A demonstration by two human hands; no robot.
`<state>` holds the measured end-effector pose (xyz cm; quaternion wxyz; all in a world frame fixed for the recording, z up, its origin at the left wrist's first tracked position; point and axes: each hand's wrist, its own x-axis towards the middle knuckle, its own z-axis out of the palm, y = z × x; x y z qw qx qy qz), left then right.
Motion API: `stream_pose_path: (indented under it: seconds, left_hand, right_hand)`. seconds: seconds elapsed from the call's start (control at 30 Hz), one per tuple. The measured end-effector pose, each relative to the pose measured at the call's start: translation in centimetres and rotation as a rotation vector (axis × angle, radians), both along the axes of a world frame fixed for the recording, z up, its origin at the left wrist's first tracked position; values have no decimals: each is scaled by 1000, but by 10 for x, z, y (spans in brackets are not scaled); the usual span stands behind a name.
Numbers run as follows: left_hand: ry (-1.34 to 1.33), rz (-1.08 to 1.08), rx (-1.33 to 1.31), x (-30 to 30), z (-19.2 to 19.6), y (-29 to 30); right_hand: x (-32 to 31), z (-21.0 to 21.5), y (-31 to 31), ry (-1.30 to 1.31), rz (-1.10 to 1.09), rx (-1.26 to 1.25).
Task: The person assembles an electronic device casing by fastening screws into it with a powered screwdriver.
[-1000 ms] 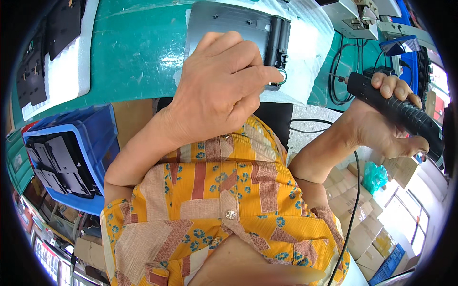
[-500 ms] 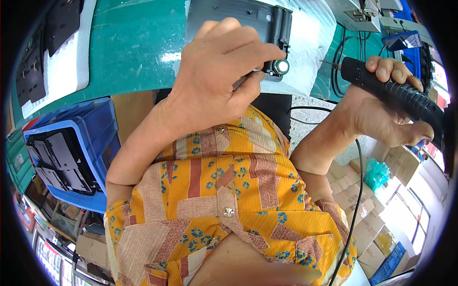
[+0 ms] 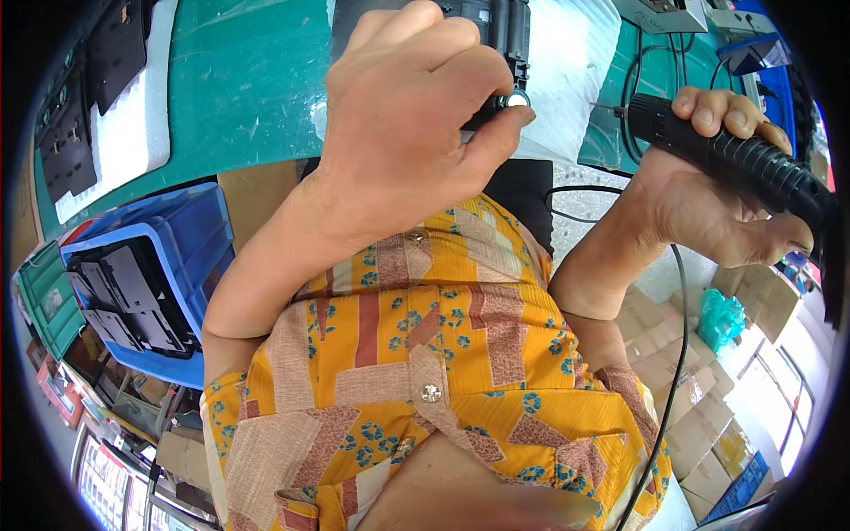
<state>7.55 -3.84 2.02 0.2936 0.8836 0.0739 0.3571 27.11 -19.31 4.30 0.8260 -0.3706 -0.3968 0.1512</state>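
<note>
While one right hand (image 3: 695, 190) wraps one black handheld driver (image 3: 739, 159), I see through the head view one left hand (image 3: 412, 128), fingers narrowed at one round silver-ended piece (image 3: 515, 100); whether gripped, I cannot tell. Beneath that hand lies one dark panel (image 3: 466, 8).

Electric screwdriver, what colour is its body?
The electric screwdriver has a black body, best seen in the head view.

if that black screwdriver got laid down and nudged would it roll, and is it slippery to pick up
The black screwdriver, gripped in the right hand, would likely roll if nudged, as its body looks round. It probably isn't very slippery, given the ridged bands along the body. The thin bit at its front looks like the part most easily bent.
</note>
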Motion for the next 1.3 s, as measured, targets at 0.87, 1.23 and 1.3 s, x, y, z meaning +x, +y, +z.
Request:
stream_pose_path:
  seconds: [0.87, 1.23, 1.3]
  left_hand:
    - [161, -573, -31, 20, 23, 45]
    - [272, -147, -173, 5, 34, 13]
    - [313, -109, -38, 4, 33, 10]
  right_hand:
    - [-6, -14, -1, -16, 6, 34]
    - [-2, -15, -5, -20, 25, 31]
    - [-2, -14, -5, -30, 20, 36]
